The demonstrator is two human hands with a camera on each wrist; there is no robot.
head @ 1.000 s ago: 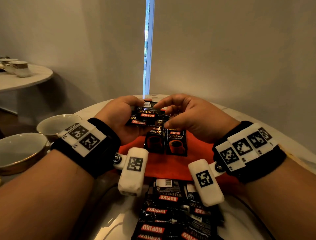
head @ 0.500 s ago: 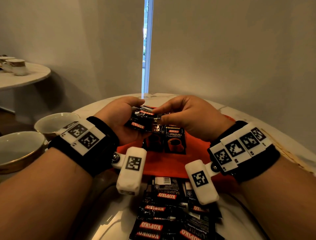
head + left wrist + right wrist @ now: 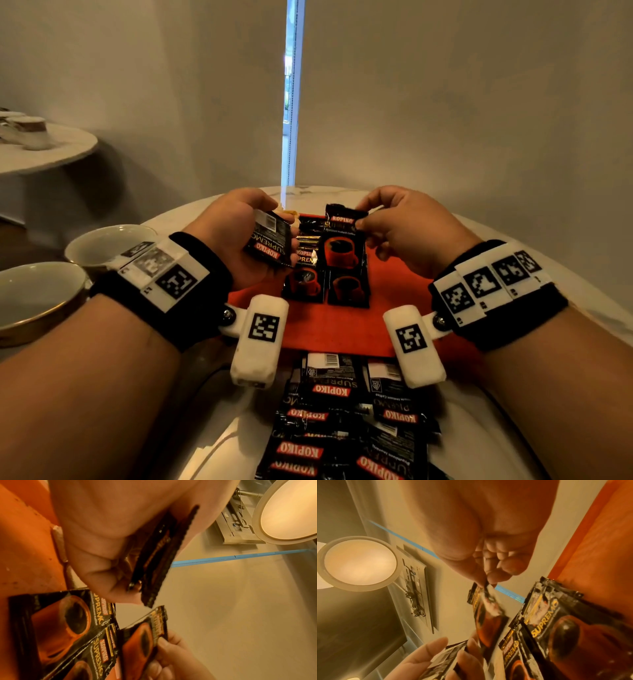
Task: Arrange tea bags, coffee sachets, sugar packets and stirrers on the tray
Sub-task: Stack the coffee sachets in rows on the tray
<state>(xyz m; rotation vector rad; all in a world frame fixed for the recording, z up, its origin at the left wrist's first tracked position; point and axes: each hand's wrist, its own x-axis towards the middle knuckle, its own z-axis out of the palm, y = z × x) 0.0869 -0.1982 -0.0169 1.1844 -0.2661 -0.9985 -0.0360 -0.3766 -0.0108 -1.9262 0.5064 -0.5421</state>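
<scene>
Right hand: my right hand point(image 3: 407, 229) pinches one coffee sachet point(image 3: 344, 236) by its top corner, thumb and forefinger only; it hangs upright over the tray.
Left hand: my left hand point(image 3: 236, 236) is curled round a small stack of sachets point(image 3: 270, 245), printed side upside down to me.
Tray: the red tray point(image 3: 342, 329) lies at 12 o'clock from me; laid sachets point(image 3: 325, 284) sit in two columns on it.
Spare pile: loose sachets point(image 3: 342, 421) at 6 o'clock, off the tray.
Cups: two cups point(image 3: 106, 245) at 9 o'clock.
Risk: a corner pinch lets the sachet swing, so it may land crooked or nudge the rows.
Risk: my left stack could fan out and slip; how many I hold, I probably can't say.
</scene>
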